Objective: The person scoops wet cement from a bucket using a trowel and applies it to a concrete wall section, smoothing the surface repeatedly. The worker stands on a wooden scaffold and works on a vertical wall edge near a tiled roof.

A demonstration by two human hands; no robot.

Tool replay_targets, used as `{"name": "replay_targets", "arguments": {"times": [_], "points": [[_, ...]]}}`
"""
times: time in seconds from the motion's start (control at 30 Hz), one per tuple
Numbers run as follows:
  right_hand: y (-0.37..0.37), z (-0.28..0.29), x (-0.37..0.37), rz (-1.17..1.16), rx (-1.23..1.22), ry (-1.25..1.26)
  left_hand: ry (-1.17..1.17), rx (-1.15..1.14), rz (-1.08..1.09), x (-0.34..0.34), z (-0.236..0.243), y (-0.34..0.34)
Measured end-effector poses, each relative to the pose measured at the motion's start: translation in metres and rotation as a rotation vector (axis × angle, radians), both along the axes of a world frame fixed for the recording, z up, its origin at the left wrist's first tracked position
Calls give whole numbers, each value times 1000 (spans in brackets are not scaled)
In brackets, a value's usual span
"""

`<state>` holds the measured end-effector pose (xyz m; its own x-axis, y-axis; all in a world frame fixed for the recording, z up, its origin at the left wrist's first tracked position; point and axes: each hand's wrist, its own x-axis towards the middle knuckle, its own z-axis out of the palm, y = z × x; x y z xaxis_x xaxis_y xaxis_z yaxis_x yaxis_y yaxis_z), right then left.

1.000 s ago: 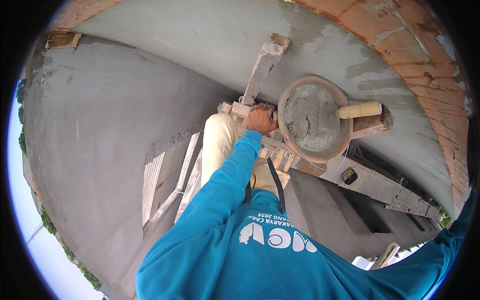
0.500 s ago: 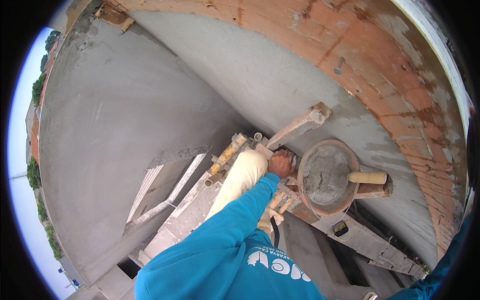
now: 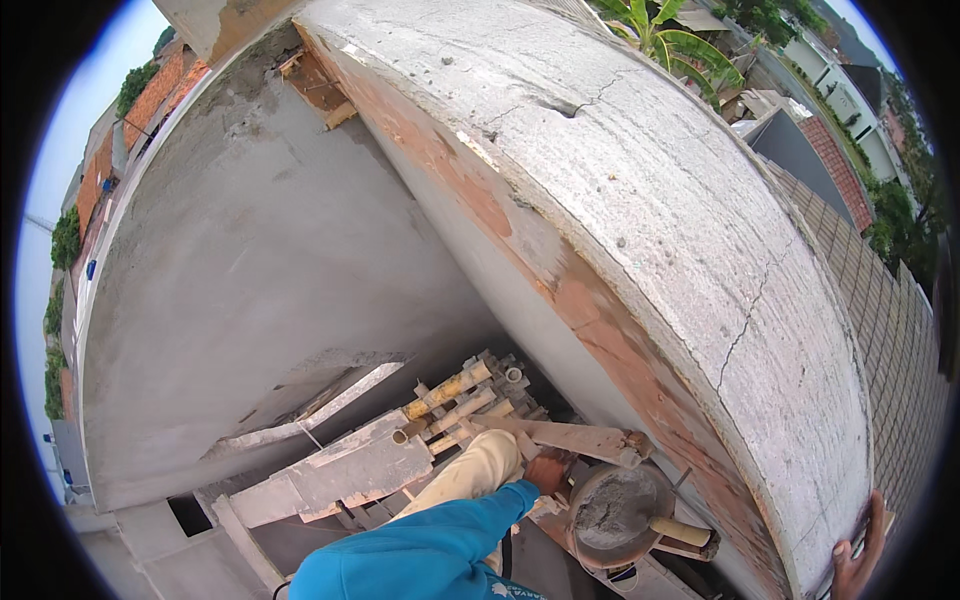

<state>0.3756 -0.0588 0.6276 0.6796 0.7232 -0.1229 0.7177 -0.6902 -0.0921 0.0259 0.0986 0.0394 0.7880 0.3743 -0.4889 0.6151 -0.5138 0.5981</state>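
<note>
My left hand, at the end of a blue sleeve, is closed beside a wooden beam and the rim of a mortar bucket; what its fingers hold, if anything, is hidden. The round bucket contains wet grey mortar. A pale handle sticks out over its right rim, the tool's other end out of sight. At the lower right, my right hand lies against the outer edge of a broad, cracked concrete wall top, its fingers stretched and the thumb apart.
Bamboo poles and boards form a scaffold beneath me. Plastered grey walls meet in a deep corner. An orange-brown board runs along the wall top's inner edge. A tiled roof lies beyond on the right.
The view has shifted upward and over the wall, bringing its top and the roofs into sight. My right hand has appeared at the wall's edge. My left hand stays beside the bucket.
</note>
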Motion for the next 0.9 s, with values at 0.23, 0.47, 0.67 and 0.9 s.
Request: {"name": "replay_targets", "arguments": {"times": [0.23,0.47,0.67,0.9], "points": [[32,19,-32,-201,-239,98,-55,-76,53,7,51,22],[44,7,-31,-16,32,41,-75,-55,60,-14,80,-4],[50,12,-33,-44,43,135,292,-236,-283,-37,230,41],[40,-3,-30,-34,174,109,-697,-141,99,-1,477,111]]}}
